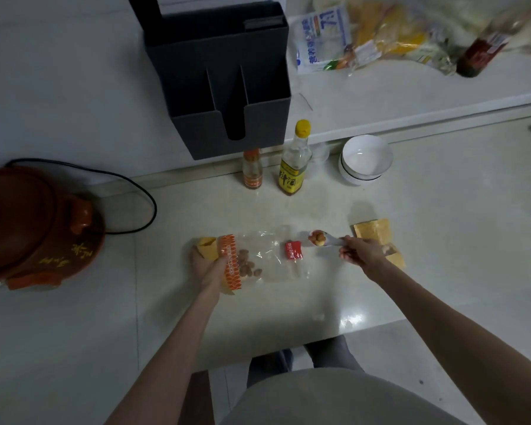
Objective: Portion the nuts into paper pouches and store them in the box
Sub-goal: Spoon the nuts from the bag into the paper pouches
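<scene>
While the left hand (207, 266) pinches a small tan paper pouch (208, 247) against the orange-printed end of the crinkly clear plastic nut bag (258, 259), the right hand (357, 251) grips the handle of a white plastic spoon (327, 240) heaped with a few pale round nuts (317, 237). That spoon hangs just past the bag's open mouth, over a little red label (294, 250). More brown nuts sit inside the bag near the left hand. Flat tan pouches (373, 233) lie just beside the right wrist, partly under it. Glossy pale desk (426, 210) has loads of open room to the right and toward the front edge. Behind: two glass bottles (295, 164), stacked white bowls (365, 161), and the dark grey divided box (227, 87) up on the wall ledge. Brown clay cooker (34, 228) sits well off to the left, cord looping behind.
</scene>
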`<state>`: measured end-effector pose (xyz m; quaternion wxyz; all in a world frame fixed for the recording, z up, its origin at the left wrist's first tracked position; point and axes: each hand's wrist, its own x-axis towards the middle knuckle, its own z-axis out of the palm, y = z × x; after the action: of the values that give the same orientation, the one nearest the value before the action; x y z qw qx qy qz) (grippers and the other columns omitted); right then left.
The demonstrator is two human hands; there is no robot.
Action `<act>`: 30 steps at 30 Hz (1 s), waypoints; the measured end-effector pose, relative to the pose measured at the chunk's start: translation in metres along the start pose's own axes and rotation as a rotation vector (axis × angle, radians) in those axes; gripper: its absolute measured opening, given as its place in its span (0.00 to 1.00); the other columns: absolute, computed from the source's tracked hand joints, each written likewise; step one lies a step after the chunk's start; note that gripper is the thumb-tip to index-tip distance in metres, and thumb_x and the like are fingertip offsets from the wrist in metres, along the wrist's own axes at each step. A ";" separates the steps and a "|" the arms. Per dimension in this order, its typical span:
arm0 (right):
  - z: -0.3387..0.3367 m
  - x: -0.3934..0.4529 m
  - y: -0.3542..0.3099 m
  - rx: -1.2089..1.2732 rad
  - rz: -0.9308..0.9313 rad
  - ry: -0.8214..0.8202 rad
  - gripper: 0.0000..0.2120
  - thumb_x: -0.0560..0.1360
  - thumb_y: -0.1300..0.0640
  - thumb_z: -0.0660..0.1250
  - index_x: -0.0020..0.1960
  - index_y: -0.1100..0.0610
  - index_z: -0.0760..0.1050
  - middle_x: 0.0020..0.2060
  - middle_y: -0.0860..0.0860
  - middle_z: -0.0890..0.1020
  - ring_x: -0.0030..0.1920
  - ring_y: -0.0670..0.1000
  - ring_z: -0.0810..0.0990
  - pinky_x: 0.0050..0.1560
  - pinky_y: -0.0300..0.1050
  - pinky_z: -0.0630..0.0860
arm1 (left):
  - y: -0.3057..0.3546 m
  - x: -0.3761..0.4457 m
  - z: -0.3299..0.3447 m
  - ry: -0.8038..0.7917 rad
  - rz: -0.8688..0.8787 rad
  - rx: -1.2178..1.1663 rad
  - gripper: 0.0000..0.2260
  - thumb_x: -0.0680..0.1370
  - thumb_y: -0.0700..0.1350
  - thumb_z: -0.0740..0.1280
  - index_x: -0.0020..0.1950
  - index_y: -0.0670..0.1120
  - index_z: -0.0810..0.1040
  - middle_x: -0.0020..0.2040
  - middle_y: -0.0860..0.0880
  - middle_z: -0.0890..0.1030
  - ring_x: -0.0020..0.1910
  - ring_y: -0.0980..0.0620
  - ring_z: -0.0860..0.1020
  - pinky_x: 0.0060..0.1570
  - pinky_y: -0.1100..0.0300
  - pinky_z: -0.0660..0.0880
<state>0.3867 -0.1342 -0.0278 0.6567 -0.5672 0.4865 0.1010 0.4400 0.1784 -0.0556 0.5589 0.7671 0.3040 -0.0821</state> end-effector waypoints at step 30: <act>0.001 -0.211 -0.238 -0.739 -1.124 -0.019 0.13 0.76 0.60 0.64 0.36 0.65 0.80 0.20 0.51 0.79 0.20 0.46 0.75 0.28 0.34 0.72 | 0.208 -0.101 0.083 -0.303 0.896 0.088 0.29 0.67 0.49 0.76 0.62 0.62 0.66 0.56 0.58 0.76 0.56 0.55 0.75 0.51 0.63 0.75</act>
<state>0.4431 -0.1252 0.2847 0.3763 -0.9209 0.0447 -0.0914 0.4928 0.0257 0.1293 0.5444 0.8250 -0.1454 0.0432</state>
